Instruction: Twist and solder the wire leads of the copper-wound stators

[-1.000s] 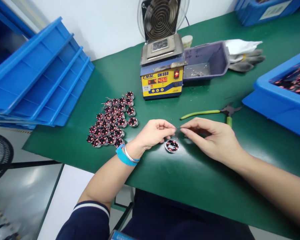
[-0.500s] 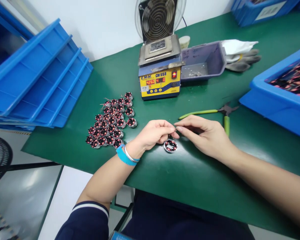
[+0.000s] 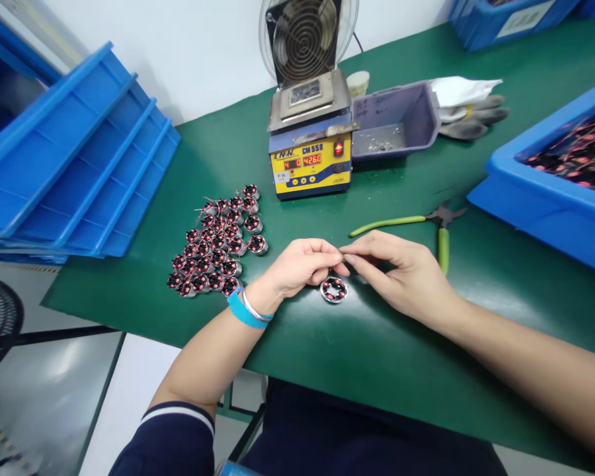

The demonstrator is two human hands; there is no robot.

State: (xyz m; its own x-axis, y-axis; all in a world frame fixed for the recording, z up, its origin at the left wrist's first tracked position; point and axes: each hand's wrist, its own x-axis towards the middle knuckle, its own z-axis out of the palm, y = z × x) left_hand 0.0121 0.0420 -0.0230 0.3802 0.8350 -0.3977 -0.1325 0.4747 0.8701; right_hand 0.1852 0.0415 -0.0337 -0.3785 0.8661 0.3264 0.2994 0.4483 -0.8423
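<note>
A ring-shaped motor stator (image 3: 334,299) with copper windings and a silver rim sits just below my fingers, its open centre facing up. My left hand (image 3: 305,268) is closed in a pinch on its thin wire leads, which rise from the stator's far edge. From the other side, my right hand (image 3: 394,268) pinches the wire ends between thumb and forefinger, its tips meeting those of the left. The wires are mostly hidden by the fingers. Just beyond my right hand lie cutting pliers (image 3: 443,228) with green handles.
Several similar stators (image 3: 218,243) stand grouped at left. Behind are a yellow-and-blue solder pot (image 3: 310,162) with a fan (image 3: 305,43), a purple bin (image 3: 401,125) and grey gloves (image 3: 476,119). A blue crate (image 3: 540,218) of wound parts is at right; stacked blue crates (image 3: 79,152) lean left.
My hands keep the same pinch over the stator, with only slight finger movement. The whole view has shifted a little, and the solder pot's two number displays have swapped readings.
</note>
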